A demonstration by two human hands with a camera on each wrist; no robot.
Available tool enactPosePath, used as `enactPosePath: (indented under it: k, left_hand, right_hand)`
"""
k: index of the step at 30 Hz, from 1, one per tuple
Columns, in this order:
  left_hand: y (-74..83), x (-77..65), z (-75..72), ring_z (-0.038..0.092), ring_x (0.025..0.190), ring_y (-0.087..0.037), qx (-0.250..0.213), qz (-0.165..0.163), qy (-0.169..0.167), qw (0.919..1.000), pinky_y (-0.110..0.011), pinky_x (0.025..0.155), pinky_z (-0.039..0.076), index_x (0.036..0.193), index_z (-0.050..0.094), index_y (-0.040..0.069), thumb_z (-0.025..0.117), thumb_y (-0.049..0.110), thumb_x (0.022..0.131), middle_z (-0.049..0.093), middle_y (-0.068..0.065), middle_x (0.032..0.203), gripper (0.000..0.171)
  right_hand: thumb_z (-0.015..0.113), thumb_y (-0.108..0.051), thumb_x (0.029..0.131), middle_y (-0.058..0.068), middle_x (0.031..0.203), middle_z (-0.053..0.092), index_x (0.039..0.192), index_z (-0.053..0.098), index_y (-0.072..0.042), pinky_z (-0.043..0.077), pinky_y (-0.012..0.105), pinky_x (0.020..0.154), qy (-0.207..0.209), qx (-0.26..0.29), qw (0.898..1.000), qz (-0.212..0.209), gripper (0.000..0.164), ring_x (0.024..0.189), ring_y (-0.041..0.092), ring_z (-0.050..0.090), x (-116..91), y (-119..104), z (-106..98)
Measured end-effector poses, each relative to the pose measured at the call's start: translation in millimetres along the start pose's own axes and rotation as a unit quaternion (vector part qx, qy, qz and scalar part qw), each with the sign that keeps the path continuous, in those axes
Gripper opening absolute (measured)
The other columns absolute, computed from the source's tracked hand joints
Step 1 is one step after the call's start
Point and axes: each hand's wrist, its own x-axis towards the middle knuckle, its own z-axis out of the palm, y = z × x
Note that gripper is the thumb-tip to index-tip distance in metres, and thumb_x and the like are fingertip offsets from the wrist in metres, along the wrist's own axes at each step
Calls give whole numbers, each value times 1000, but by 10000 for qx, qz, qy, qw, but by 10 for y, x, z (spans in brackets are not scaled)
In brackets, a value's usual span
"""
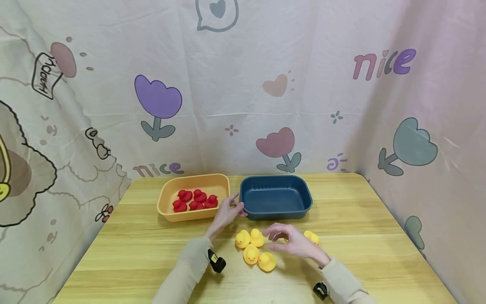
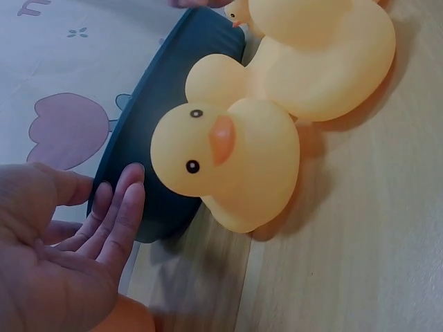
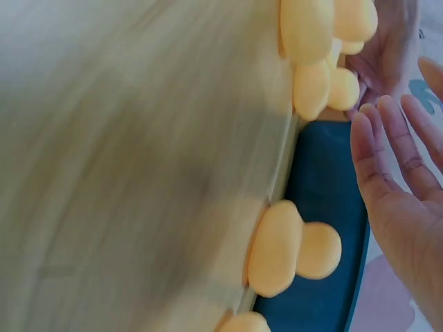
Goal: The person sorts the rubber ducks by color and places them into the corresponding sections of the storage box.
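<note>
My left hand [image 1: 228, 211] touches the left end of the dark blue tray [image 1: 276, 216], its fingers [image 2: 123, 218] fairly straight along the wall. My right hand [image 1: 290, 240] hovers just above the table, holding nothing, with its fingers loosely bent. Several yellow rubber ducks lie before the blue tray. The group left of the right hand includes a front duck [image 1: 267, 261] and one facing me [image 1: 251, 254]. Another yellow duck [image 1: 311, 237] sits to the right of that hand, which partly hides one more.
An orange-yellow tray [image 1: 167, 214] with several red rubber ducks [image 1: 197, 206] stands left of the blue tray. Both rest at the back of the wooden table [image 1: 133, 253], before a printed curtain [image 1: 228, 84]. A black wrist strap is on each arm.
</note>
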Motion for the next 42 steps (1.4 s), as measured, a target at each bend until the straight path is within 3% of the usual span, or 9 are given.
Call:
enactPosePath:
  k: [3, 12, 18, 22, 28, 32, 35, 39, 42]
  left_hand:
    - [2, 10, -3, 75, 81, -43, -51, 2, -80, 10000, -48, 81, 64, 151, 35, -9, 55, 2, 100, 71, -31, 97, 56]
    - [26, 1, -8, 73, 83, -48, -145, 28, -201, 9997, -53, 82, 63, 152, 34, -9, 53, 0, 100, 69, -33, 98, 56]
    - [23, -2, -3, 72, 84, -51, -135, 27, -199, 9997, -57, 83, 62, 151, 33, -11, 53, -1, 100, 67, -34, 96, 56]
    - [8, 3, 1, 73, 83, -48, -203, 30, -217, 9996, -57, 82, 62, 151, 33, -11, 53, -1, 100, 68, -34, 97, 56]
    - [21, -2, 3, 75, 79, -43, -233, 13, -208, 9995, -52, 79, 64, 151, 32, -11, 52, -2, 100, 67, -30, 93, 56]
    - [28, 5, -1, 75, 80, -42, -227, -75, -214, 9995, -53, 81, 63, 152, 33, -10, 52, -2, 100, 67, -27, 91, 56]
    - [30, 9, -4, 75, 80, -42, -222, -92, -229, 9995, -53, 82, 63, 152, 33, -9, 52, -2, 100, 66, -25, 90, 56]
    - [29, 11, -5, 75, 81, -43, -229, -78, -244, 9994, -52, 81, 64, 152, 33, -9, 53, -1, 100, 65, -25, 90, 56]
    - [26, 9, -4, 75, 81, -43, -269, -90, -259, 9993, -51, 81, 64, 152, 33, -8, 53, -2, 100, 65, -25, 90, 57]
  right_hand:
    - [70, -6, 92, 26, 120, 66, 124, 63, 7, 62, 28, 82, -15, -105, 9999, 92, 35, 92, 32, 65, 58, -7, 52]
    - [68, -9, 94, 21, 124, 66, 135, 57, 5, 54, 16, 67, -205, -445, 9987, 169, 45, 77, 0, 55, 224, 95, 159]
    - [72, -5, 90, 19, 112, 67, 122, 65, 5, 51, 15, 63, 16, -564, 9983, 132, 34, 74, 2, 53, 259, 117, 164]
    - [74, -3, 86, 13, 103, 64, 113, 71, 2, 50, 15, 62, 218, -729, 9961, 450, 28, 72, 4, 53, 235, 136, 144]
    - [77, 1, 81, 11, 108, 60, 112, 72, -1, 51, 18, 62, 130, -838, 9942, 668, 32, 75, 18, 58, 194, 161, 99]
    - [76, 5, 79, 15, 112, 62, 113, 69, 1, 49, 20, 60, -66, -820, 9956, 459, 35, 74, 24, 56, 202, 165, 71]
    - [74, 7, 79, 17, 112, 64, 113, 68, 3, 48, 18, 59, -183, -808, 9960, 327, 35, 70, 17, 54, 210, 175, 49]
    - [74, 6, 81, 15, 100, 65, 114, 67, 2, 44, 13, 58, -278, -740, 9952, 570, 34, 69, 1, 49, 214, 191, 31]
    - [73, 5, 83, 16, 89, 63, 115, 67, 2, 42, 12, 57, -333, -628, 9946, 755, 33, 66, -3, 46, 212, 192, 25]
